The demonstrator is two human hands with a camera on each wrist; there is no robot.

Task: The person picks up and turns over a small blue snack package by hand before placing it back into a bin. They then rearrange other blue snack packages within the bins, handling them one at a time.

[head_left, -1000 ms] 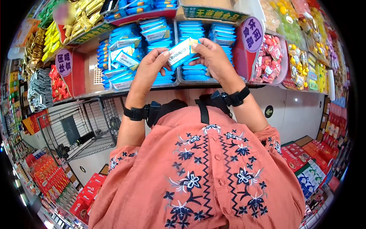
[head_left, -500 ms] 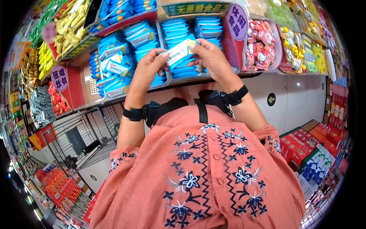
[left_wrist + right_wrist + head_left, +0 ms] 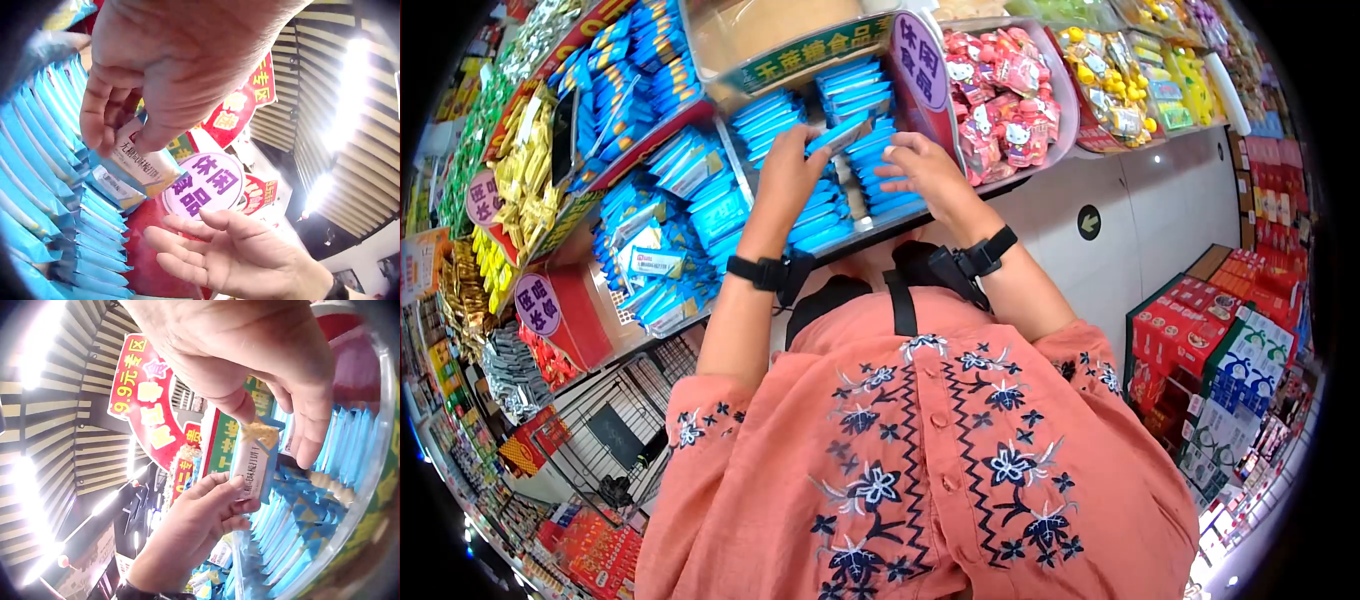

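Note:
Over the bin of blue wrapped biscuit packets, my left hand pinches one flat blue-and-white biscuit packet by its end between thumb and fingers. A pale label with dark print faces outward on it, and a yellow patch marks the far end. To the right, my right hand has its fingers spread loosely, with nothing gripped. In the left wrist view the right palm is turned up, apart from the packet. From the right wrist, the held packet overlaps the right thumb tip.
More blue packets lie in the compartments to the left, one turned label-up. A purple oval sign stands on the red divider, with pink candy bags beyond. A wire cart is at lower left; red boxes are stacked at right.
Both hands held the packet before; the right hand has let go and opened beside it. The left hand still holds the packet, now lower over the bin. The head view has turned right.

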